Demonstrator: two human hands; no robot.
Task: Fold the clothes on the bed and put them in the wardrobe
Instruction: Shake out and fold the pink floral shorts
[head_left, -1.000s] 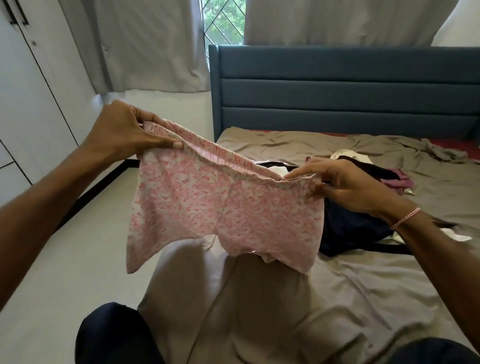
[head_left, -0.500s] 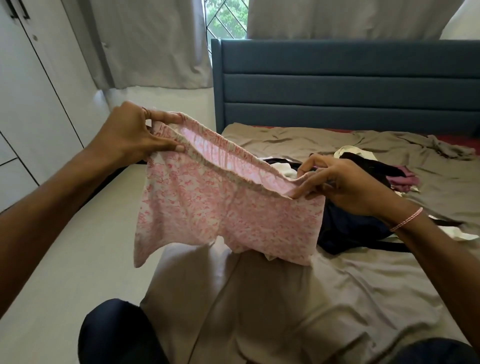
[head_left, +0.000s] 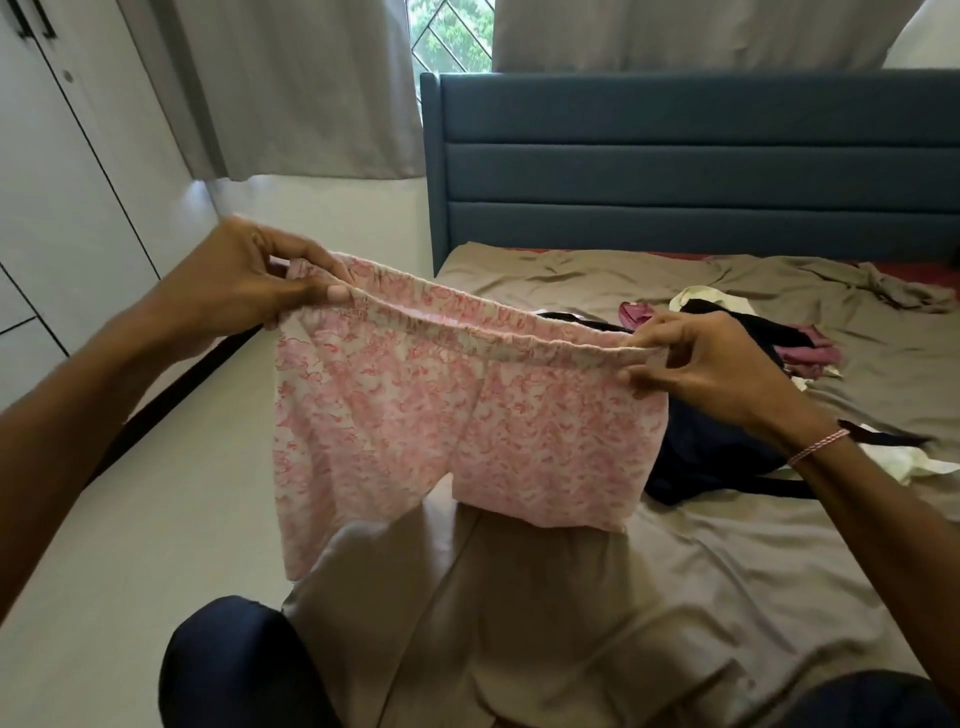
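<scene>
Shorts (head_left: 441, 415), pink-patterned, hang spread out by the waistband over the near corner of the bed (head_left: 649, 597). I see the left hand (head_left: 244, 280) pinching one end of the elastic between thumb and curled fingers, out past the bed's side. The right hand (head_left: 711, 369) pinches the other end the same way, above the bed. Dark and pink clothes (head_left: 727, 457) lie heaped on the bed behind the shorts. The wardrobe (head_left: 62, 208) stands well apart from the bed, doors closed.
</scene>
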